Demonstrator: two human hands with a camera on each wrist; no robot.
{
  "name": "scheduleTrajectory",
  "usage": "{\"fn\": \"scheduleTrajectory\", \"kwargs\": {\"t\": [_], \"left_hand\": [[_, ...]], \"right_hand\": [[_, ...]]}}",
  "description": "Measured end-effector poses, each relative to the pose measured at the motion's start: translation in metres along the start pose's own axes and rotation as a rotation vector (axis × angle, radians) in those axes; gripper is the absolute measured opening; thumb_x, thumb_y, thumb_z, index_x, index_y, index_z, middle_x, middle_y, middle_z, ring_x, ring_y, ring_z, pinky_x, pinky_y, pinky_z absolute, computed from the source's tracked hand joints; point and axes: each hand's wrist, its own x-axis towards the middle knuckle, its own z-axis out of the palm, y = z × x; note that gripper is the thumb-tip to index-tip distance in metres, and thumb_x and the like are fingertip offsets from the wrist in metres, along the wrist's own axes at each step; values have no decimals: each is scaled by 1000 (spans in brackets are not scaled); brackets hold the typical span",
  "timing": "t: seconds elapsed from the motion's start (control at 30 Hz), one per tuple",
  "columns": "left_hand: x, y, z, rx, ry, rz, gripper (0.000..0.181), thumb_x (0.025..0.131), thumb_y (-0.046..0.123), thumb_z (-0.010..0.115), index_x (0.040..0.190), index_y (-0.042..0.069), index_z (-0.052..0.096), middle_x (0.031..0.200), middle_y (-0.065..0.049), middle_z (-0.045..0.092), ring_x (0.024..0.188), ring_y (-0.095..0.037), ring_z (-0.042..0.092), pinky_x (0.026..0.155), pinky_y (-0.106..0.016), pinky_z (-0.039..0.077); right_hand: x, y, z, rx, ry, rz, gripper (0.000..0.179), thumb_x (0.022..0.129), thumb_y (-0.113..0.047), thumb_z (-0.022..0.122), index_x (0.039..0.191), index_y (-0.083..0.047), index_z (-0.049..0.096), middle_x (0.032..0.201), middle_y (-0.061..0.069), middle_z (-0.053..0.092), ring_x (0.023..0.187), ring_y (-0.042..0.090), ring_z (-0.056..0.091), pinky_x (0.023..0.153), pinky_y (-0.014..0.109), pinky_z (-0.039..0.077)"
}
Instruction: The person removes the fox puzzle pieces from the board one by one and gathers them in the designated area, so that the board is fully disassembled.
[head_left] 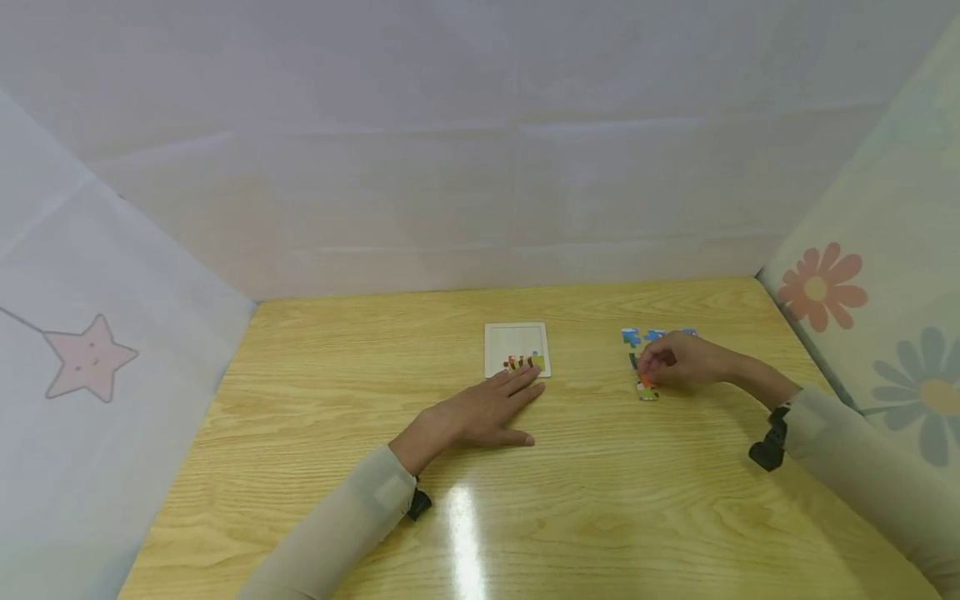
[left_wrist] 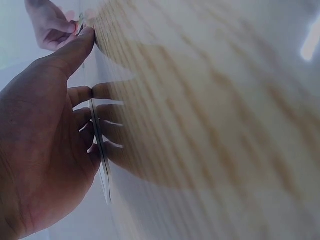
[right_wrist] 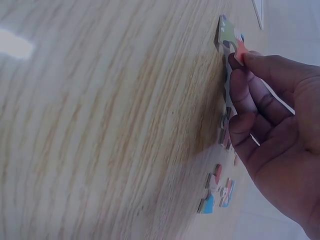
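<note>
A small square wooden puzzle tray lies near the middle of the table, with a few coloured pieces along its bottom side. My left hand rests flat across the tray's near edge, fingers extended over those pieces and thumb spread toward the right. Off to the right, my right hand pinches a jigsaw piece in green and orange between thumb and fingertips. That piece is tilted, close over the tabletop in the right wrist view. The other right fingers are curled loosely beneath.
Several loose jigsaw pieces, among them a blue one, lie around and behind the right hand, some hidden by it. The wooden table meets a pale cloth wall at the back, and a flower-printed panel stands at the right.
</note>
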Motion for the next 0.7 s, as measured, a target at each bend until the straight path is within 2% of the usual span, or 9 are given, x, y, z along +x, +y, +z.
{"fn": "scheduleTrajectory", "kwargs": {"t": [0.47,0.7], "left_hand": [[0,0,1,2,2,0,90,107,61,52,171,11,13,179,-8,-1,165,-24,2,134,-42,10],[0,-1,2,1,3,-1,91,107,61,52,172,12,12,179,-8,-2,165,-24,1,134,-42,10]], "right_hand": [[-4,0,3,-35,45,-51,11,103,-1,67,110,0,76,101,9,76,86,19,71,74,27,59],[-4,-3,1,-85,69,-52,10,101,-2,71,108,-3,77,100,4,77,86,18,71,74,28,59]]}}
